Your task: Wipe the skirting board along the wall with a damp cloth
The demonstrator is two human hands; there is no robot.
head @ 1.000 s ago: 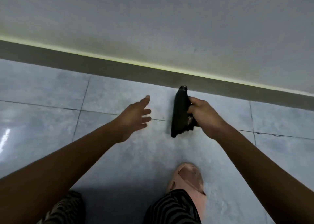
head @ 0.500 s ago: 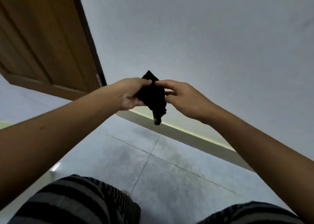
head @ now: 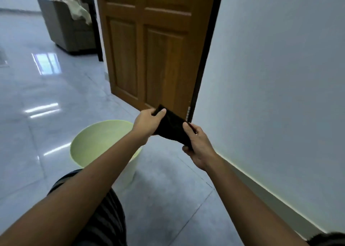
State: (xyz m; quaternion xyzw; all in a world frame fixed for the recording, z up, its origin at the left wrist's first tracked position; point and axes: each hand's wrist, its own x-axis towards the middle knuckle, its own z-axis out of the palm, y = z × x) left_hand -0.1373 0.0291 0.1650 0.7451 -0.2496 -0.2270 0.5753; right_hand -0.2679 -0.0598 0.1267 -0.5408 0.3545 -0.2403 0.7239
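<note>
Green bucket beside wooden door, armchair beyond

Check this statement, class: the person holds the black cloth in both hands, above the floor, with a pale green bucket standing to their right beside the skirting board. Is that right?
One detail is wrong. The head view shows the pale green bucket on the person's left, away from the skirting board, which runs along the wall on the right. The rest holds: the left hand and right hand both hold the black cloth above the floor.
</note>
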